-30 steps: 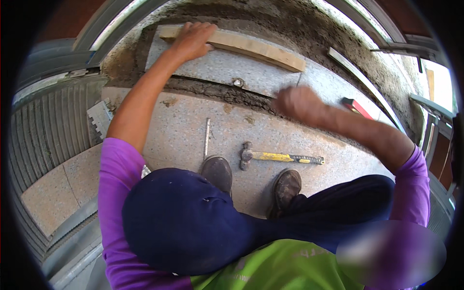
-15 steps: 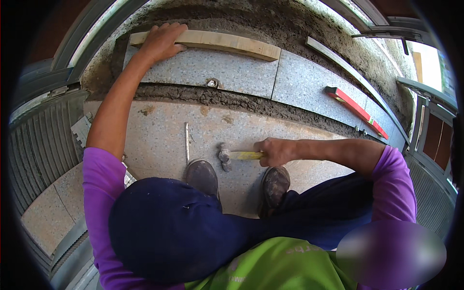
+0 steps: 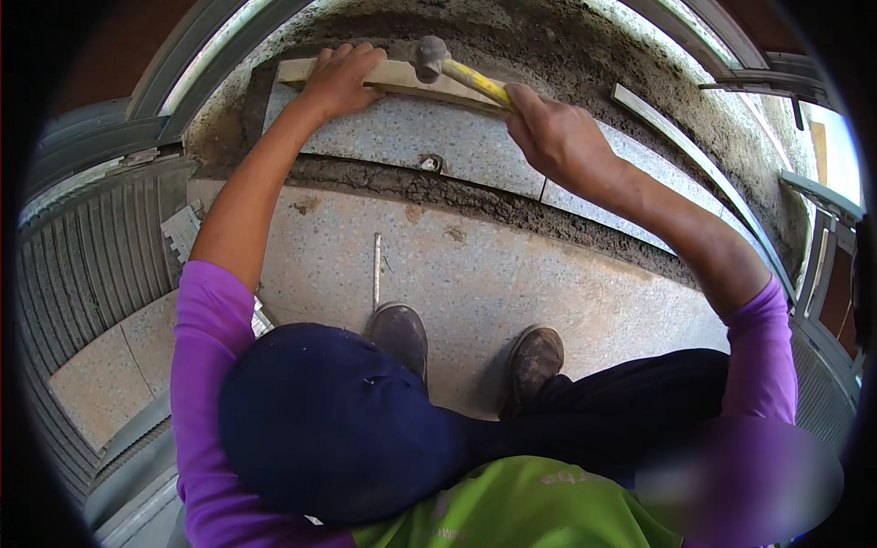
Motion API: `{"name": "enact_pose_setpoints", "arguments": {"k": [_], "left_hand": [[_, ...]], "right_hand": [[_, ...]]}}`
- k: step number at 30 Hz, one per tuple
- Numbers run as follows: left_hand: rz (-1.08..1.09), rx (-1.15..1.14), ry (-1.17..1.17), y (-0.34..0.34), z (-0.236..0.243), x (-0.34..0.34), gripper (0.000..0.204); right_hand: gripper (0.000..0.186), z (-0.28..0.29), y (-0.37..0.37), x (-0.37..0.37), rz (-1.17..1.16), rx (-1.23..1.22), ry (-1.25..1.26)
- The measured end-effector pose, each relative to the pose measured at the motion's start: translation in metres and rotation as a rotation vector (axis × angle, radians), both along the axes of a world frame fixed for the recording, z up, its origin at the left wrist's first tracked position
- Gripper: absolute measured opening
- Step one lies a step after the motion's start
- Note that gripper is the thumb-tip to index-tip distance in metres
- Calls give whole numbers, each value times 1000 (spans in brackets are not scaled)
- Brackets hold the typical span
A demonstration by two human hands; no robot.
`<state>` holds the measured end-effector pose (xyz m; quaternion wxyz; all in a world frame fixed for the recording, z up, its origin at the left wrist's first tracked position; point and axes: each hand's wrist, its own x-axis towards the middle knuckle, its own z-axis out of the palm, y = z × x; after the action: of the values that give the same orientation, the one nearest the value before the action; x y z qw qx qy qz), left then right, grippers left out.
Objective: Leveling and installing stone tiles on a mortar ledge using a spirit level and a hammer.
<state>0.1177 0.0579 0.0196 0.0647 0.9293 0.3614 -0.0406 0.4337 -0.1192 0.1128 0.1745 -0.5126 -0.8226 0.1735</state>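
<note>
My left hand [image 3: 345, 80] is closed around the left part of a wooden board [image 3: 395, 75], fingers over its far edge. The board lies along the far side of a grey speckled tile [image 3: 393, 128]. In my right hand [image 3: 565, 142] is a hammer [image 3: 468, 77] with a yellow handle, gripped near the handle's end. Its dull metal head appears over the middle of the board; whether it touches the wood I cannot tell. A small round metal piece [image 3: 429, 164] sits at the tile's near edge.
A strip of wet mortar [image 3: 365, 175] runs between the tile row and the nearer floor [image 3: 320, 237]. A pale straight bar [image 3: 676, 135] lies at the far right. A thin white strip [image 3: 377, 265] rests by my left shoe [image 3: 399, 331]. Ridged panels [image 3: 100, 247] stand left.
My right hand has swung the hammer up and away from above the floor to over the board. My left hand keeps its hold. My right arm now covers the red spirit level.
</note>
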Motion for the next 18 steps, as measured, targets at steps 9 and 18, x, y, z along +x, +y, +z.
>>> {"name": "enact_pose_setpoints", "arguments": {"k": [9, 18], "left_hand": [[-66, 224, -139, 7, -22, -23, 64], [12, -54, -5, 2, 4, 5, 69]], "right_hand": [[23, -14, 12, -38, -141, -292, -180], [25, -36, 1, -37, -206, -209, -102]]}}
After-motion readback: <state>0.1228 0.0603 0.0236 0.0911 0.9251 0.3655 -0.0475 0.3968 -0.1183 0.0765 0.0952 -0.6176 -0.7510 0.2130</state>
